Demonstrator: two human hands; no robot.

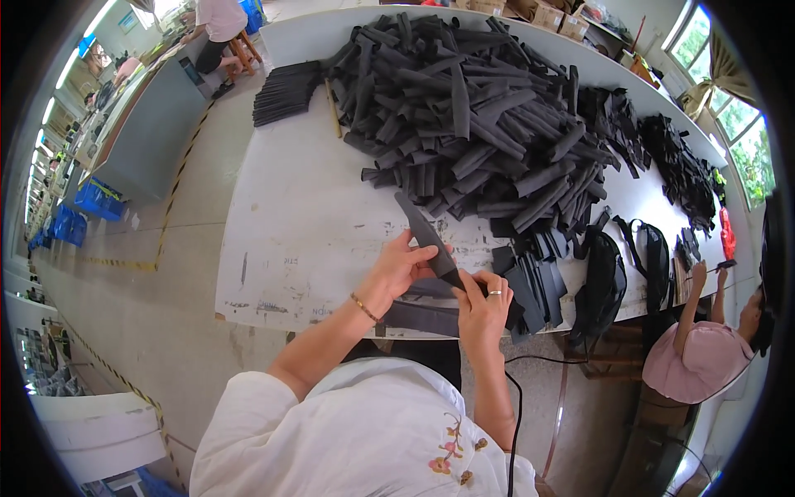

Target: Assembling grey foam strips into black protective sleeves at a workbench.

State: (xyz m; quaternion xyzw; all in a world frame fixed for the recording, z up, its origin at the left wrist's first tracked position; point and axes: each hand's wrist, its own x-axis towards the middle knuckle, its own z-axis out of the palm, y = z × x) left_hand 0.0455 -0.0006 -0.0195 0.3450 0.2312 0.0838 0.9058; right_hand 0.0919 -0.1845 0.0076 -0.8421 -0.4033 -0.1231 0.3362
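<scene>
- The left hand [414, 263] pinches a long dark fabric piece [424, 234], thumb on top, fingers around its side; a beaded bracelet [365, 306] circles the wrist.
- The right hand [483, 305] is closed on the lower end of that same piece, a ring [494, 292] on one finger; I can't see its fingertips clearly.
- The piece is held tilted above the near edge of the white table [281, 199], its narrow tip pointing away from the person and a little left.
- Below the hands, a flat dark strip [418, 319] lies along the table's near edge.
- Just beyond the piece's tip rises a big, jumbled heap of dark rolled pieces [455, 99].
- Left of the heap sits a neat row of dark strips [286, 93], with a thin wooden stick [333, 108] between them.
- To the right of the hands are flat dark panels [534, 277], then a black backpack [602, 282].
- Farther right, a co-worker in pink [696, 356] sits at the table.
</scene>
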